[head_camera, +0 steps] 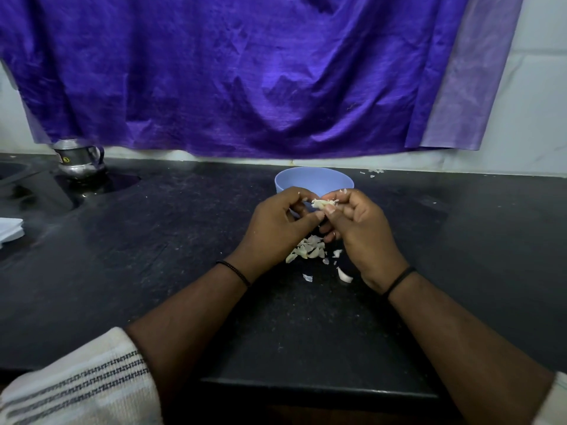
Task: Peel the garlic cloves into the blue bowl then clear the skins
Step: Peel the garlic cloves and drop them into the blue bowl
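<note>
A pale garlic clove point(322, 204) sits between the fingertips of both hands, just in front of the blue bowl point(313, 178). My right hand point(360, 230) pinches the clove from the right with thumb and fingers. My left hand point(279, 223) has its fingers curled at the clove's left end, thumb tip meeting the right thumb. Under the hands, a heap of pale garlic skins point(308, 250) lies on the black counter point(153, 256). A few loose skin flakes point(344, 276) lie nearer to me. What the bowl holds is hidden.
A steel jug point(80, 159) stands at the back left, by a sunken black sink area point(27, 191). White folded cloth point(10, 229) lies at the left edge. A purple cloth point(245, 72) hangs over the back wall. A few skin bits point(375, 172) lie behind the bowl.
</note>
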The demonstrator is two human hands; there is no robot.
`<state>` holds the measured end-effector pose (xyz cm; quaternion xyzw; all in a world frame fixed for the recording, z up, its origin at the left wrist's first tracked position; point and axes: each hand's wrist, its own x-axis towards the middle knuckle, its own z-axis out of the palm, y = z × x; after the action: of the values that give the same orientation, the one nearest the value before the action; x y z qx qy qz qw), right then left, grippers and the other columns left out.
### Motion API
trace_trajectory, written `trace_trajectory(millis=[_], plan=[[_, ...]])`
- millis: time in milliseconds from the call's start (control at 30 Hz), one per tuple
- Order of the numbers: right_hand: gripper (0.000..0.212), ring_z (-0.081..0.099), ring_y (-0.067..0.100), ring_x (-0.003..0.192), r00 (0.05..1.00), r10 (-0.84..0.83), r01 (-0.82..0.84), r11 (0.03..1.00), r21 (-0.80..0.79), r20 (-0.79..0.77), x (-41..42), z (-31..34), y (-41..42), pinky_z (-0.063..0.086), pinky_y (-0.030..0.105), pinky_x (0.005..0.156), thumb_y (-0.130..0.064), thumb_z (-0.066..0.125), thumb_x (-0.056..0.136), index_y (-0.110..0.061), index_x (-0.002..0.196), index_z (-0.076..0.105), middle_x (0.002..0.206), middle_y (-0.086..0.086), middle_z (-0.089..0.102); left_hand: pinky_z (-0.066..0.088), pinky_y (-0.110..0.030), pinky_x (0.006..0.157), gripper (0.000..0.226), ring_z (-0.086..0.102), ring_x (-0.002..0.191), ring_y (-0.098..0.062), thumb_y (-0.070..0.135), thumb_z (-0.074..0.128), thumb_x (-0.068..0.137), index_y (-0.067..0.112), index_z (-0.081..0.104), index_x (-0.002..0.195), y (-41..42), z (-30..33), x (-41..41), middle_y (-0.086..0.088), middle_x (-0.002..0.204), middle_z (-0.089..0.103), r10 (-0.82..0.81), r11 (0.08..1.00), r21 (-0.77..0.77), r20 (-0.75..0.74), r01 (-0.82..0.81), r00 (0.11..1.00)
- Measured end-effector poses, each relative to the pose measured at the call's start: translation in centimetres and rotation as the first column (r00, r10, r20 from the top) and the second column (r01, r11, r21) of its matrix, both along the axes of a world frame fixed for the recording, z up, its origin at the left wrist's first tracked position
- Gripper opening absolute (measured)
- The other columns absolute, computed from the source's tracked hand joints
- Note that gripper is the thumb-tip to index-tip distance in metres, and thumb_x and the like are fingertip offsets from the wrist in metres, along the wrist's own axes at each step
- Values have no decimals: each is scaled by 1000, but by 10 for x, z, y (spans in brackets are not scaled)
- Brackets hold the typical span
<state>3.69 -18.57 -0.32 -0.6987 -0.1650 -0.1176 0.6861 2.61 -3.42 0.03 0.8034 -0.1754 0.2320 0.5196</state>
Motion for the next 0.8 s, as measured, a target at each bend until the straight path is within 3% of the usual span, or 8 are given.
trace_trajectory(millis=[167, 300, 400, 500, 600, 700, 800], plan=[[10, 61, 7, 65, 1000, 6, -5, 999, -38, 28, -4, 2, -2, 50, 20, 58, -7, 60, 97, -15, 96, 66, 79, -6, 71, 49, -17, 67, 9, 61, 69, 2, 7, 76, 83, 11, 77, 91, 0, -2, 5, 9, 79, 72, 9, 994, -110, 50, -4, 999], [17, 63, -2, 67, 997, -23, 28, 998, -64, 75, -7, 4, -2, 49, 16, 60, -5, 64, 93, -21, 92, 69, 74, -13, 71, 43, -13, 54, 13, 55, 53, 4, 5, 75, 84, 17, 77, 88, 0, 1, 3, 17, 65, 68, -8, 988, -156, 6, 9, 1000], [13, 61, 6, 67, 1000, 10, -10, 1000, -12, -4, -7, 4, -3, 51, 20, 59, -5, 64, 93, -15, 94, 70, 79, -4, 71, 40, -20, 45, 6, 48, 45, -5, 7, 73, 86, 11, 76, 85, 1, 2, 3, 10, 59, 66, -49, 969, -243, -63, 32, 997], [10, 59, 9, 64, 993, 68, -61, 996, 65, -96, -5, 4, -4, 51, 22, 58, -4, 63, 94, -12, 94, 69, 80, 3, 71, 40, -22, 44, 6, 47, 46, -12, 7, 71, 88, 5, 75, 83, 2, 2, 3, -1, 67, 68, -89, 953, -297, -109, 53, 990], [11, 61, 10, 65, 994, 55, -54, 998, 22, -99, -5, 3, -4, 52, 24, 59, -5, 63, 94, -14, 97, 69, 83, 4, 71, 42, -18, 48, 9, 49, 47, -4, 6, 71, 88, 8, 73, 79, 3, 0, 5, 7, 61, 65, -29, 976, -217, -87, 9, 996], [14, 69, 5, 75, 994, -80, 94, 977, -192, 81, -7, 2, -1, 55, 21, 69, -12, 71, 90, -24, 97, 72, 86, -4, 74, 43, -14, 57, 9, 52, 55, 3, 9, 76, 85, 9, 73, 77, 4, -3, 9, 11, 59, 62, 70, 996, -57, -16, -71, 997], [19, 72, 5, 81, 979, -113, 148, 967, -207, 171, -12, 5, -2, 56, 18, 77, -11, 76, 85, -29, 88, 74, 87, -9, 76, 46, -17, 58, 10, 55, 57, 2, 11, 78, 84, 11, 74, 75, 3, -4, 9, 9, 61, 64, 77, 993, -85, -33, -79, 996]])
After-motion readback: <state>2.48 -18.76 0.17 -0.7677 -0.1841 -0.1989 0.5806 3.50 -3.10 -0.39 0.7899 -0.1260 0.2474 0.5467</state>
